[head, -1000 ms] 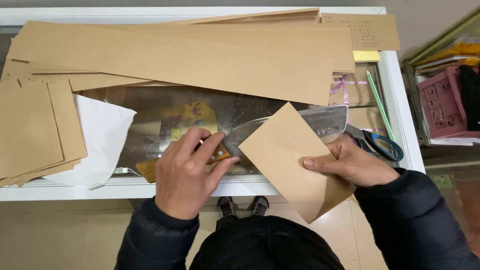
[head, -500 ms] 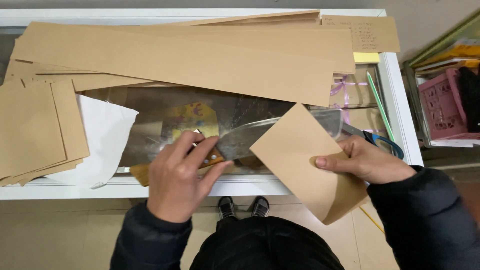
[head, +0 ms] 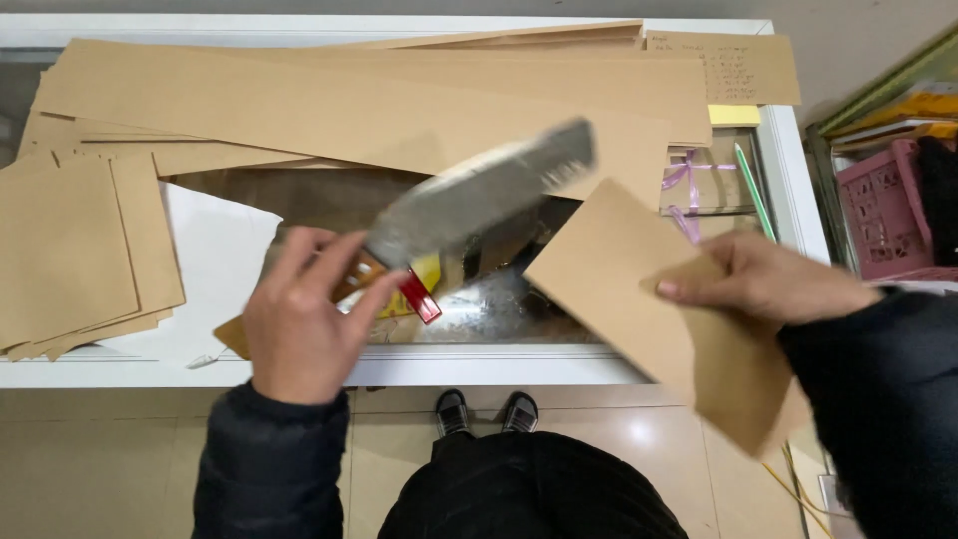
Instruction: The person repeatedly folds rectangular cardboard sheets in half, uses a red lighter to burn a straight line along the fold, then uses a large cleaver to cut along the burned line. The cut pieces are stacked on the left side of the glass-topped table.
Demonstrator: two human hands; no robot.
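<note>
head view: motion-blurred cleaver [head: 479, 195], handle under left hand [head: 299, 334]

Knife blade [head: 479, 195] blurred w/ motion.

Tan kraft-brown paper sheet [head: 639, 289] and matching brown sheets [head: 379, 100]. Grey steel cleaver blade [head: 479, 190] with a brown wooden handle [head: 357, 276]. White paper [head: 215, 260] on a white-framed glass tabletop [head: 479, 365]. Purple ribbon [head: 689, 175], green pen [head: 753, 190], yellow note [head: 733, 115], pink crate [head: 883, 215]. Black sleeves [head: 269, 469].

yellow sticky note [head: 734, 115] at the counter's far right, tan written sheet [head: 738, 68] just behind it
</note>
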